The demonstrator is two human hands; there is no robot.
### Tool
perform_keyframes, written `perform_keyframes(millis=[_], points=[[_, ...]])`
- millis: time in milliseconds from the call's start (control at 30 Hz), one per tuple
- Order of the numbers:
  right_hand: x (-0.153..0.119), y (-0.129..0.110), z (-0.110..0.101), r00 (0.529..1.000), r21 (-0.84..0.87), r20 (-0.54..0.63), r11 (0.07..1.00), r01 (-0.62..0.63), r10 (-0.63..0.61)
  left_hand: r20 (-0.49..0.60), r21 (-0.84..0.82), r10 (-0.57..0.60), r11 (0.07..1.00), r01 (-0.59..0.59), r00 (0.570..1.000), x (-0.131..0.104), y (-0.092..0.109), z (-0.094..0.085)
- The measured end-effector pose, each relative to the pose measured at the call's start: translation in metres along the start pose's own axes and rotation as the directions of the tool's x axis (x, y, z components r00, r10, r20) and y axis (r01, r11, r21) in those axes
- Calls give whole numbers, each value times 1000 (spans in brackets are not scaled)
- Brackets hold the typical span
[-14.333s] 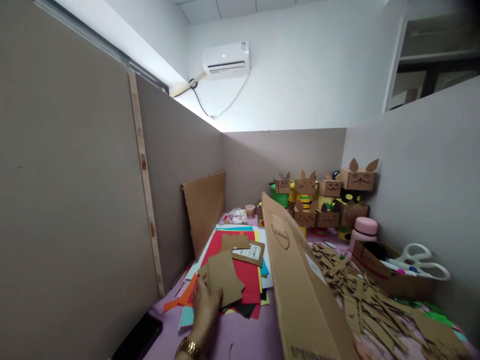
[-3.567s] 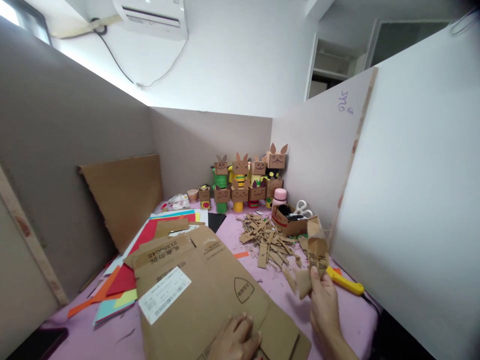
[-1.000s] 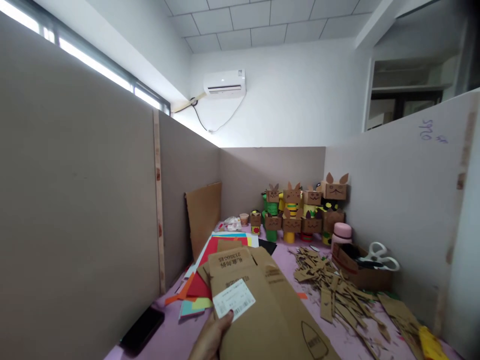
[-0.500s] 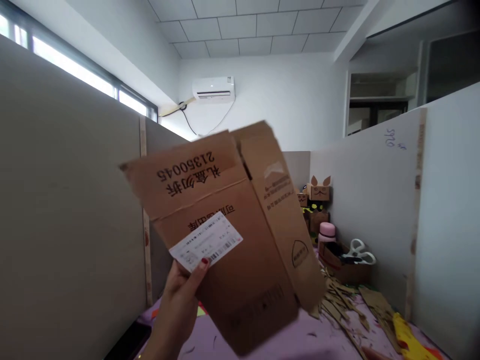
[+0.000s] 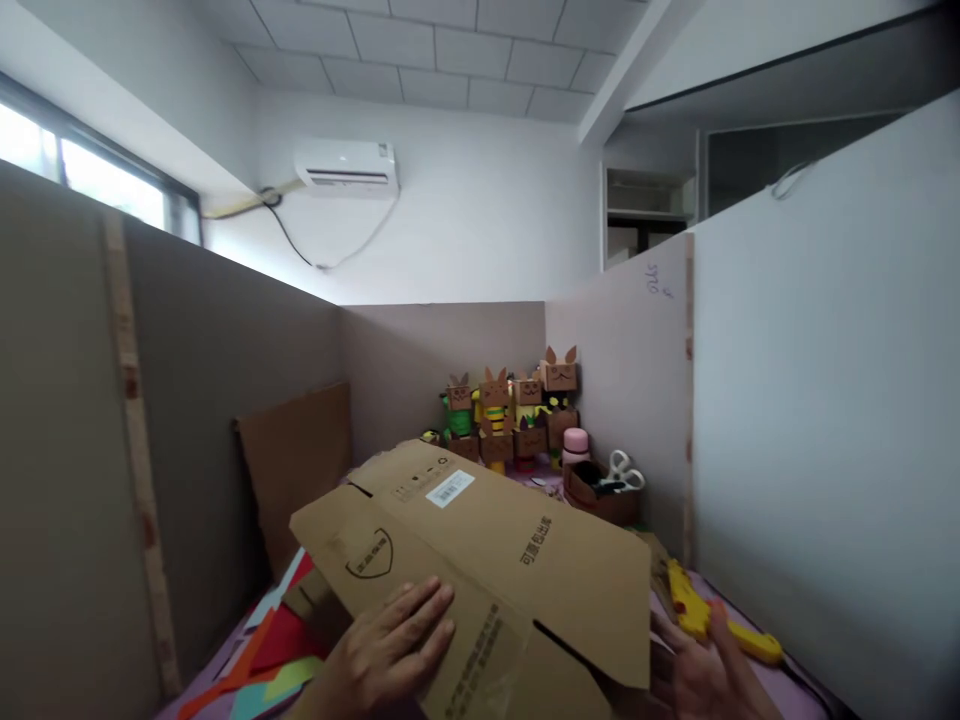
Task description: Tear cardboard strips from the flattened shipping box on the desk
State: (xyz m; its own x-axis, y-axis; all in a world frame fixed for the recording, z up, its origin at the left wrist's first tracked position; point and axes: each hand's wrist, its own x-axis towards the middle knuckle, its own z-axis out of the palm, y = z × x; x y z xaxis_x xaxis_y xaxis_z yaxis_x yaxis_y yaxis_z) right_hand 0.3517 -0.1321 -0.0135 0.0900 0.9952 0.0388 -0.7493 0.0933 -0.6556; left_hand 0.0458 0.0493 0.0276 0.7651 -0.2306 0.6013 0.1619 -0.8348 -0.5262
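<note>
A large flattened cardboard box (image 5: pixel 487 540) is held low in front of me, printed side up, with a small white barcode label near its far end. My left hand (image 5: pixel 390 650) lies palm down on its near part, fingers spread, and holds it. My right hand (image 5: pixel 705 675) shows at the box's lower right corner with its fingers apart and nothing visible in them. Its fingertips reach the yellow utility knife (image 5: pixel 709 620) on the pink table (image 5: pixel 780 680).
Cardboard animal figures (image 5: pixel 517 410) stand at the back, with a pink bottle (image 5: pixel 576 445) and a small box holding white scissors (image 5: pixel 611 485). A cardboard sheet (image 5: pixel 292 460) leans on the left partition. Coloured paper (image 5: pixel 262 660) lies at the lower left. Partition walls close both sides.
The box was raised upright in my left hand with its shipping label facing me. Now it is turned over and lowered flat, my left palm is on top, and my right hand has come in.
</note>
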Motion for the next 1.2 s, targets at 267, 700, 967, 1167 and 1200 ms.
perform_keyframes(millis=[267,700,967,1167,1200], points=[[7,39,-13,977,-56,-208,998,22,-33,116,107,75,990,-87,990,-36,3,21],[-5,87,-51,962,-52,-231,985,-162,146,360,-103,-383,890,444,851,-64,63,29],[-13,86,-39,937,-160,-341,977,-139,77,357,-116,-483,826,551,799,-47,118,37],[-15,89,-36,939,-162,-341,980,-115,54,453,163,-584,797,581,674,-31,165,59],[-15,89,-35,939,-169,-341,980,-108,44,473,187,-585,798,573,659,-28,169,57]])
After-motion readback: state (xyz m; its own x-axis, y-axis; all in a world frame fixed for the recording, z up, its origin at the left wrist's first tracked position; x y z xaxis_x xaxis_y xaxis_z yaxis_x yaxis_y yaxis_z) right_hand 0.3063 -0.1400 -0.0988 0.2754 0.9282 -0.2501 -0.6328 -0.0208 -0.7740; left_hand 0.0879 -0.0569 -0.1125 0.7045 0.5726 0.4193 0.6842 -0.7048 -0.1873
